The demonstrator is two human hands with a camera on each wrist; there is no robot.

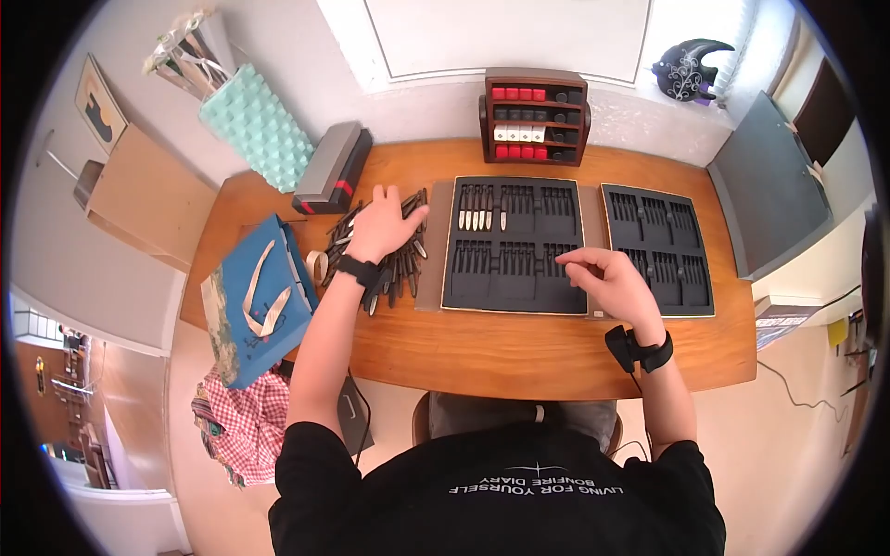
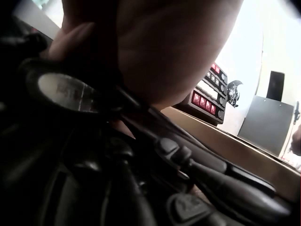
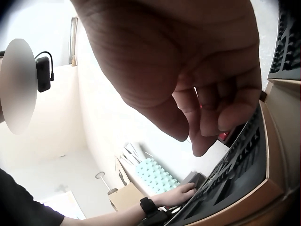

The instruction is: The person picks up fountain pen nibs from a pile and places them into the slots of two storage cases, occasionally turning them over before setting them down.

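My left hand (image 1: 382,229) rests on a heap of slim black pieces (image 1: 405,266), some with pale oval ends, its fingers reaching over the top. In the left wrist view the palm (image 2: 160,52) is close above these black pieces (image 2: 221,183), and the fingertips are mostly hidden. My right hand (image 1: 612,283) hovers at the right edge of a black slotted tray (image 1: 501,298). Its fingers are loosely bent with nothing between them, as the right wrist view shows. Several pale-ended pieces (image 1: 476,209) lie in the tray's upper left slots, with a single one beside them.
A second slotted tray (image 1: 656,233) lies to the right. Behind the trays stands a small brown rack (image 1: 535,118) with red, black and white blocks. A blue bag (image 1: 260,306), a grey box (image 1: 331,167) and a turquoise studded vase (image 1: 260,125) are on the left.
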